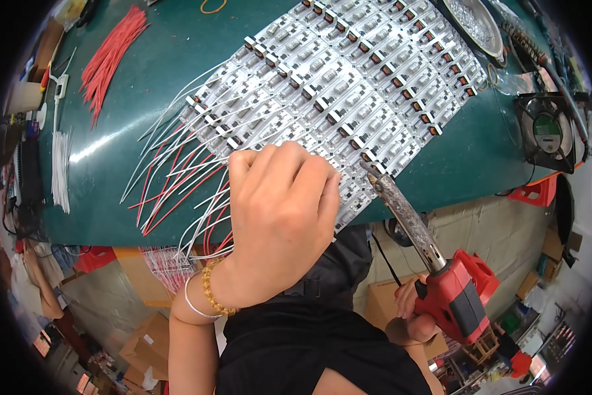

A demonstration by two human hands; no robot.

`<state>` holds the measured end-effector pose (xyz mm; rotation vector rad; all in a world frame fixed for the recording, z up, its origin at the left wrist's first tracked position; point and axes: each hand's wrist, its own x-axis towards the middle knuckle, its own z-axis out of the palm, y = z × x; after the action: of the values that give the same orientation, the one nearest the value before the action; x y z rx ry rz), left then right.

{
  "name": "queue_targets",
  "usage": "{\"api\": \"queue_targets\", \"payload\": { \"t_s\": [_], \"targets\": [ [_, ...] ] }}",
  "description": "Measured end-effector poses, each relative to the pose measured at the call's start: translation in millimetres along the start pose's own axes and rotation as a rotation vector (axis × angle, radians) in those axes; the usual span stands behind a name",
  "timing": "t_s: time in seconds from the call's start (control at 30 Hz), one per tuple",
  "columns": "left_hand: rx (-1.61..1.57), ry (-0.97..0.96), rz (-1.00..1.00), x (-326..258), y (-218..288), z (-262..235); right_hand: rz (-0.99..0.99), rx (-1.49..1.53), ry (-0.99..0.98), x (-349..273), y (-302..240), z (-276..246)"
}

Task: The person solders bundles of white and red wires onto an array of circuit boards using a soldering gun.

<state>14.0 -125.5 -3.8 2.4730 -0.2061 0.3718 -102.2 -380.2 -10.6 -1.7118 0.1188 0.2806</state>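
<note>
A wide panel of small white circuit boards [335, 72] lies aslant on the green desk [460, 181], and everything else can be placed from it. The person's left hand [283, 204] is over the panel's near corner, back upward and fingers curled down; its fingertips are hidden, so one cannot tell whether it grips anything. Its wrist, just off the panel's near edge, wears a yellow bracelet [209, 287] and a thin white one.

The right hand [411, 316] is closed around the red handle of a soldering iron [431, 254], to the right of the panel's near end. The iron's tip reaches the panel's near right edge; whether it touches is unclear.

Loose white and red wires fan out from the panel's left edge. Farther left of it lie a bundle of red wires [113, 56] and a bundle of white wires [60, 171]. To the panel's right stands a black fan [547, 135], and beside its far right corner sits a metal dish [497, 51].
</note>
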Motion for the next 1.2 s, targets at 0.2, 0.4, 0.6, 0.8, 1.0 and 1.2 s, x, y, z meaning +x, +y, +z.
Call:
{"api": "queue_targets", "payload": {
  "t_s": [0.2, 0.4, 0.6, 0.8, 1.0, 1.2],
  "targets": [
    [0.035, 0.029, 0.016, -5.1, -2.1, -3.6, -0.409, 0.251, -0.221, 26.2, 2.1, 14.7],
    [-0.049, 0.167, 0.103, -7.9, -10.7, -18.1, -0.409, 0.316, 0.18, 26.4, 19.5, 7.4],
    [0.745, 0.387, -0.372, -53.8, -191.8, -178.5, -0.404, 0.429, 0.071, 35.6, -2.7, 25.3],
    [0.858, 0.105, -0.44, -62.4, -263.1, -224.5, -0.455, 0.377, 0.084, 40.2, 5.0, 34.0],
    [0.711, 0.201, -0.437, -63.6, -252.8, -223.5, -0.441, 0.383, 0.101, 34.7, 4.0, 30.4],
    [0.546, 0.259, -0.434, -45.0, -246.5, -217.3, -0.434, 0.434, 0.113, 25.6, 14.5, 16.0]
  ]
}}
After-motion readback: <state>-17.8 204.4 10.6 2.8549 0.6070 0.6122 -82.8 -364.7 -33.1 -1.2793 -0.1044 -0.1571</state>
